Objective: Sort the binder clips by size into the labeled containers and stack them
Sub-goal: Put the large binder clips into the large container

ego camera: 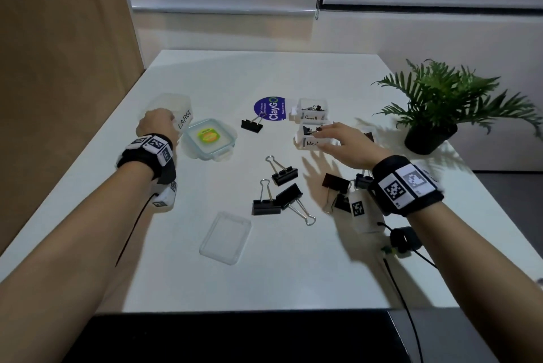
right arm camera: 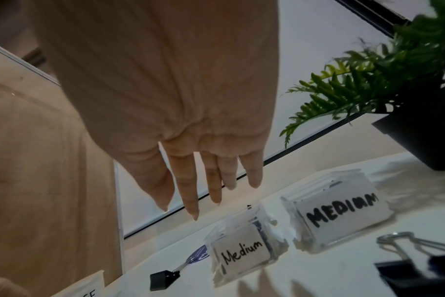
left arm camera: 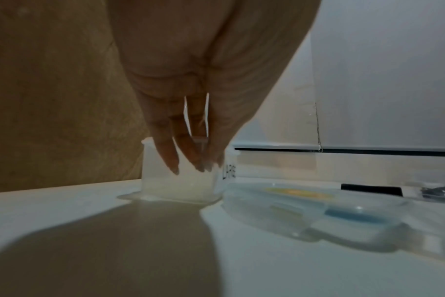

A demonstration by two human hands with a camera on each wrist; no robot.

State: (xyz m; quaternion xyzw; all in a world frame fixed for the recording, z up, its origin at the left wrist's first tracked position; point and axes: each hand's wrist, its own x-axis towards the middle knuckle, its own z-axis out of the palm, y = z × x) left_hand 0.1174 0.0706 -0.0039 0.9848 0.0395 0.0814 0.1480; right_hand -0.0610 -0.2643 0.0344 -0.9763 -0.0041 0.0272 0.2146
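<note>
My left hand [ego camera: 157, 124] rests at the LARGE container [ego camera: 182, 111], a translucent tub at the far left. In the left wrist view its straight fingers [left arm camera: 172, 158] touch the near wall of the LARGE container [left arm camera: 181, 184]. My right hand [ego camera: 326, 134] hovers with spread, straight fingers over the open Medium container [ego camera: 311, 142], holding nothing. The right wrist view shows the empty right hand [right arm camera: 208, 201] above the Medium container [right arm camera: 239, 255], which holds clips. The Small container [ego camera: 313, 109] behind it also holds clips. Several large black binder clips [ego camera: 283, 173] lie loose mid-table; another clip [ego camera: 251, 125] lies farther back.
A blue-rimmed lid [ego camera: 210, 140] lies beside the LARGE tub and a clear lid [ego camera: 226, 237] lies nearer me. A round blue ClayGo sticker [ego camera: 270, 108] is at the back. A second MEDIUM box [right arm camera: 341, 213] and a potted plant [ego camera: 435, 115] stand at the right.
</note>
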